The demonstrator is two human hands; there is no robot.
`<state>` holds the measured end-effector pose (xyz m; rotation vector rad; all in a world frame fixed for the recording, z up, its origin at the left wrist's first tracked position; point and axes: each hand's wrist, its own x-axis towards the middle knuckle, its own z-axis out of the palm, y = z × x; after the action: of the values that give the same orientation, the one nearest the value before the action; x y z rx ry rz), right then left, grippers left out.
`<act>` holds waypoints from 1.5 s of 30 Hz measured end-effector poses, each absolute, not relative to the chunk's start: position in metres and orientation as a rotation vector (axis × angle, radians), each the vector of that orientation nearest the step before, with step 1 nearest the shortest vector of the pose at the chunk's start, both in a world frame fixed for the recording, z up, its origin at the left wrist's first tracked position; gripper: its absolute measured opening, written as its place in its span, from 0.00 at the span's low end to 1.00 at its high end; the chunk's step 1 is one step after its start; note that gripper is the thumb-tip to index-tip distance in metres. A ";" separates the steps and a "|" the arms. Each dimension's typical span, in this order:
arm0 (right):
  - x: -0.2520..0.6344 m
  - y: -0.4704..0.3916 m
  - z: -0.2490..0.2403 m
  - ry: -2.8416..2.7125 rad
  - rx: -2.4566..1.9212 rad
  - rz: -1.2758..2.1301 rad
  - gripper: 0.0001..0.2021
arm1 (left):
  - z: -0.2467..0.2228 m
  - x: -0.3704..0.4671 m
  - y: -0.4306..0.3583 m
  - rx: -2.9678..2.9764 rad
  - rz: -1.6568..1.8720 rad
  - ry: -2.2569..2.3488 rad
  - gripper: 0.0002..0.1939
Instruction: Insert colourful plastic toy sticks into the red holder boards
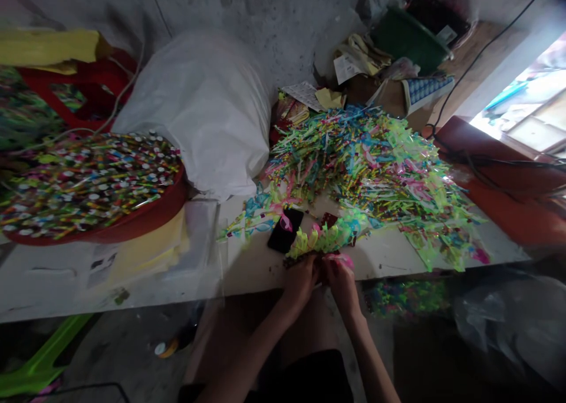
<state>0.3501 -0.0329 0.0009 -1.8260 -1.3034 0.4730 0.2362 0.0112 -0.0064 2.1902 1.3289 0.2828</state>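
Two curled hands, lower-centre: right hand (341, 282) seemingly pinching pink plastic (346, 261), left hand (302, 280), can't tell. Probably mid-handling; next needs steadiness.

this is looking like a small, rough workshop: a heap of near-identical bright plastic pieces (375, 161) is lying across the white counter (252, 267), and a red basin (172, 203) is holding masses of small coloured sticks (97, 184). a bulging white sack (207, 102) is standing before the bare, mottled grey wall (292, 19), while papers (347, 69) and a green bin (409, 40) are crowding the back corner and cables (508, 163) are trailing at the right.
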 end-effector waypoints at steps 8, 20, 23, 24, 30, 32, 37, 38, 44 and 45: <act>0.346 -0.024 0.010 -1.338 -2.139 0.410 0.15 | -0.006 0.249 0.019 2.142 0.167 1.416 0.13; 0.343 -0.012 0.014 -1.229 -2.453 0.516 0.18 | -0.017 0.256 0.021 2.060 0.229 1.497 0.13; 0.344 -0.013 0.010 -1.269 -2.400 0.544 0.20 | -0.015 0.256 0.018 2.065 0.285 1.471 0.14; 0.344 -0.014 0.008 -1.287 -2.382 0.546 0.20 | -0.013 0.255 0.016 2.075 0.309 1.452 0.13; 0.357 -0.007 0.002 -1.278 -2.408 0.453 0.22 | 0.003 0.194 0.010 2.004 0.589 1.517 0.09; 0.363 -0.006 0.002 -1.249 -2.429 0.426 0.23 | 0.004 0.156 0.022 1.870 0.704 1.733 0.13; 0.357 -0.018 -0.001 -1.229 -2.258 0.288 0.27 | -0.010 0.088 0.072 1.631 0.495 2.045 0.17; 0.352 -0.022 -0.002 -1.234 -2.202 0.262 0.28 | -0.014 0.084 0.080 1.625 0.472 2.041 0.18; 0.325 -0.043 -0.010 -1.333 -1.959 0.280 0.26 | -0.019 0.093 0.102 1.627 0.489 1.882 0.17; 0.323 -0.046 -0.010 -1.351 -1.935 0.299 0.25 | -0.017 0.092 0.102 1.623 0.499 1.844 0.16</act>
<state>0.3234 -0.0459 -0.0100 -1.9351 -1.3510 0.2987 0.0922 0.1020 -0.0168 1.6226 1.8442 0.4993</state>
